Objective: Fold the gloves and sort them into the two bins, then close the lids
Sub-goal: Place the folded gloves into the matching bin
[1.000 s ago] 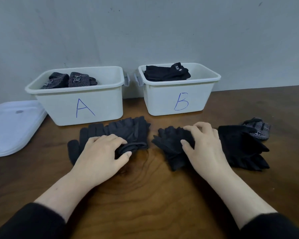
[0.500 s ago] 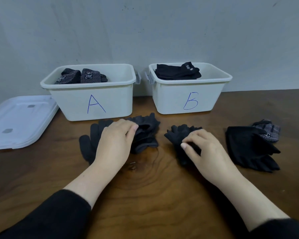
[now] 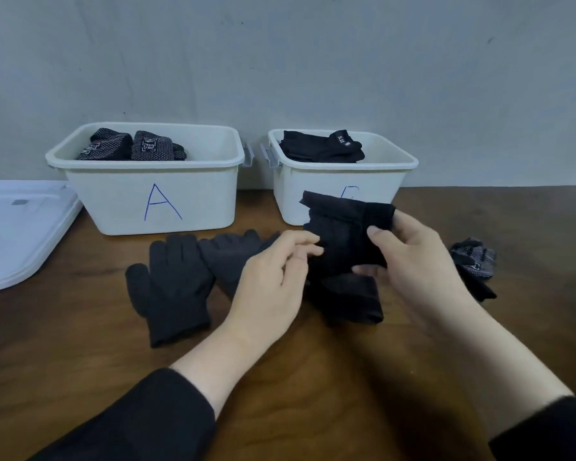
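My left hand (image 3: 273,281) and my right hand (image 3: 413,261) hold a folded black glove (image 3: 343,237) up off the table, in front of bin B (image 3: 313,181). Below it lies another black glove (image 3: 350,301). A dark grey glove (image 3: 170,294) lies flat to the left, with a second grey glove (image 3: 230,257) partly under my left hand. Bin A (image 3: 147,188) holds dotted gloves (image 3: 130,146). Folded black gloves (image 3: 323,148) sit in bin B. A dotted glove (image 3: 474,261) lies at the right.
White lids (image 3: 17,234) are stacked on the table at the far left. The bins stand side by side against a grey wall. Bare wooden table (image 3: 296,377) stretches in front of the gloves, between my sleeves.
Both hands left the table. They have lifted a black glove, folded, up in front of bin B. The grey gloves on the left now lie uncovered.
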Motion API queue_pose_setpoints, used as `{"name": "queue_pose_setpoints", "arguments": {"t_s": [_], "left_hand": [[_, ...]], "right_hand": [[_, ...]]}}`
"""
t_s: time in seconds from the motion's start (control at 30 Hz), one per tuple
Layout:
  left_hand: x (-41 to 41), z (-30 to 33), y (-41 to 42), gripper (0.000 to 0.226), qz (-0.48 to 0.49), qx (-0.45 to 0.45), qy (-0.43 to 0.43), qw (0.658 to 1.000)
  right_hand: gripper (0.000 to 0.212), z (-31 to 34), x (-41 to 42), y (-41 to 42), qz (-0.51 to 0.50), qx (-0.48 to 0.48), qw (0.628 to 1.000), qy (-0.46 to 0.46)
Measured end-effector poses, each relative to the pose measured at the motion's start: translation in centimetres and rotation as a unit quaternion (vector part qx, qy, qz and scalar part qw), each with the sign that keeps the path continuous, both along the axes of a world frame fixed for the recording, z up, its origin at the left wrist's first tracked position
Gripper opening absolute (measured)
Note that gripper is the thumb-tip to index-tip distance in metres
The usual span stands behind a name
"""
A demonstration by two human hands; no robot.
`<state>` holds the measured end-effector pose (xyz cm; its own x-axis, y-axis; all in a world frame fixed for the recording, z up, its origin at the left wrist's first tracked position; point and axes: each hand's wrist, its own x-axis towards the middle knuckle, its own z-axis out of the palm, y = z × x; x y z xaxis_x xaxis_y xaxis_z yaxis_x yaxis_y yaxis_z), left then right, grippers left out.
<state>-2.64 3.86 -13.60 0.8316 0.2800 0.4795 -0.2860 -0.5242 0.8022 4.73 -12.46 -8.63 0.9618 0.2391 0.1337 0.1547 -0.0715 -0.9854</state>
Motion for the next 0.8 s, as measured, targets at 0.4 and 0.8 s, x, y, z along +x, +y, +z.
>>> {"name": "queue_pose_setpoints", "arguments": {"t_s": [0.4, 0.8], "left_hand": [[1.2, -2.0, 2.2, 0.028, 0.075, 0.167, 0.140, 0.973], [1.4, -2.4, 1.1, 0.032, 0.024, 0.253, 0.102, 0.962]], "right_hand": [[0.016, 6.9, 6.5, -2.0, -0.030, -0.232, 0.945, -0.231], [0.051, -8.2, -0.2, -5.0, 0.149, -0.364, 0.900, -0.189]]}}
